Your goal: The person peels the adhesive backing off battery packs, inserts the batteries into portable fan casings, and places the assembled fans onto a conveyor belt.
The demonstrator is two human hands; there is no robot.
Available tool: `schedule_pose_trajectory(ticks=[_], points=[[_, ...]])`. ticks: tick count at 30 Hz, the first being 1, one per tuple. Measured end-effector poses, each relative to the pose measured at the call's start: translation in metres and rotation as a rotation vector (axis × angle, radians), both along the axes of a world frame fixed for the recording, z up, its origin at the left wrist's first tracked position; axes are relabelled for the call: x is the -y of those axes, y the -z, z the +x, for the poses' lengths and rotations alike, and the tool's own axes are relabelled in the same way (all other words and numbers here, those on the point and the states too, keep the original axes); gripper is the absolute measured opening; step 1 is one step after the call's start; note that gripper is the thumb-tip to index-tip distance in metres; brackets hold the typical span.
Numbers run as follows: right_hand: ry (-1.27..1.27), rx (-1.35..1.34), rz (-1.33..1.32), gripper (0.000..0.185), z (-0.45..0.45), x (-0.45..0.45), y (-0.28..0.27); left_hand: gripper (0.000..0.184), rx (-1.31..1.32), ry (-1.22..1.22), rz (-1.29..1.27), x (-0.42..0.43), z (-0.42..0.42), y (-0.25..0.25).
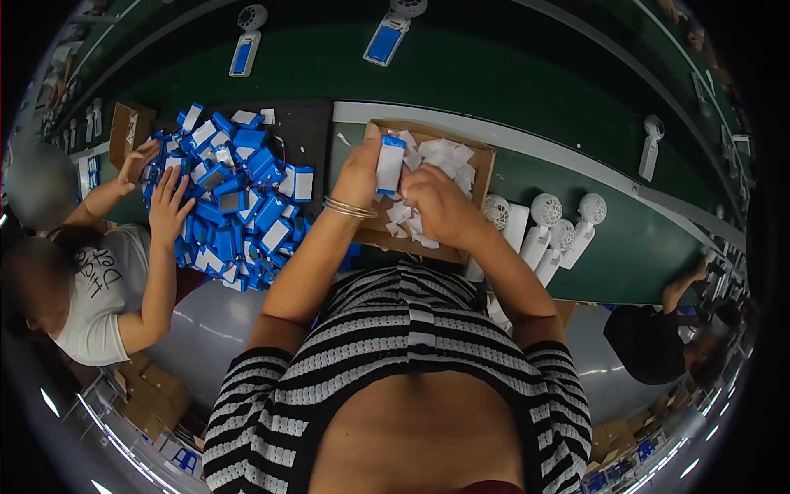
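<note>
My left hand (360,171), with bangles at its wrist, grips a blue battery pack (390,165) with a white face turned up. It is held upright over a cardboard box (483,169) of white paper pieces (444,154). Close beside the pack on the right is my right hand (436,202), its fingers bent together near the pack's lower edge. What those fingertips hold, if anything, is hidden.
A large pile of blue packs (239,198) lies on the left, with a co-worker's hands (169,202) at its edge. White handheld fans (546,222) lie right of the box. More fans (387,41) sit on the green surface beyond. Another person (650,342) is at far right.
</note>
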State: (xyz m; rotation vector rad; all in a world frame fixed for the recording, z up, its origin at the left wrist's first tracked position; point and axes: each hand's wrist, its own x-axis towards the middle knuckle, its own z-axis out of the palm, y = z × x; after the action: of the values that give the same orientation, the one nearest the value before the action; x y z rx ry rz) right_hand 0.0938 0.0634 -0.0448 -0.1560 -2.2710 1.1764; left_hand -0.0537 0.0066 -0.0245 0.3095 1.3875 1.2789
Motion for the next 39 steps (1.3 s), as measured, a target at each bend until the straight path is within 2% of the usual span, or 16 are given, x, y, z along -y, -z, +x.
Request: schedule_pose_trajectory(ticks=[2,5,7,12,15,18,21,23,24,26,28,30,33,35,37,39], points=[[0.039,0.038,0.032,0.029,0.001,0.008,-0.004,0.052,-0.038,0.057,0.038,0.001,-0.010,-0.004],[0.366,-0.074,-0.179,0.024,0.003,0.008,-0.010,0.053,-0.092,0.101,0.030,0.003,-0.004,-0.003],[0.473,-0.102,-0.011,0.022,-0.001,-0.009,-0.022,0.047,-0.167,0.190,0.020,0.005,0.005,-0.004],[0.330,-0.083,0.028,0.023,-0.004,-0.015,-0.017,0.041,-0.533,0.301,0.128,0.008,0.015,0.006],[0.244,-0.179,0.046,0.023,0.003,-0.013,-0.006,0.043,-0.347,0.346,-0.054,0.011,0.020,0.005],[0.155,-0.204,0.005,0.020,0.011,-0.002,-0.001,0.048,-0.124,0.095,-0.078,0.004,0.020,0.007],[-0.005,0.175,-0.045,0.021,0.022,0.026,0.001,0.047,0.120,0.007,-0.008,0.000,-0.009,0.005],[0.184,0.260,0.097,0.022,0.022,0.022,0.002,0.045,-0.225,0.014,-0.020,0.001,-0.008,0.000],[0.380,0.359,0.244,0.023,0.027,0.018,0.002,0.037,-0.546,0.098,0.041,0.001,-0.002,0.001],[0.531,0.356,0.136,0.029,0.035,0.006,-0.013,0.035,-1.318,0.352,0.277,0.002,0.017,-0.008],[0.367,0.030,-0.922,0.029,0.040,0.000,-0.015,0.045,-1.346,0.516,0.381,0.000,0.049,-0.008],[0.459,-0.087,-0.940,0.034,0.060,-0.006,0.010,0.058,-1.300,0.713,0.375,-0.007,0.068,-0.007],[0.797,-0.332,-0.732,0.033,0.120,-0.023,-0.006,0.072,-1.449,0.501,0.635,-0.038,0.089,-0.015],[0.993,-0.428,-0.666,0.032,0.176,-0.032,-0.013,0.078,-1.541,0.567,0.616,-0.057,0.110,0.006],[1.072,-0.488,-0.587,0.031,0.216,-0.033,-0.013,0.077,-1.670,1.376,0.342,-0.073,0.146,0.013],[1.080,-0.531,-0.580,0.030,0.231,-0.028,-0.014,0.076,-1.583,2.064,0.124,-0.092,0.171,0.025]])
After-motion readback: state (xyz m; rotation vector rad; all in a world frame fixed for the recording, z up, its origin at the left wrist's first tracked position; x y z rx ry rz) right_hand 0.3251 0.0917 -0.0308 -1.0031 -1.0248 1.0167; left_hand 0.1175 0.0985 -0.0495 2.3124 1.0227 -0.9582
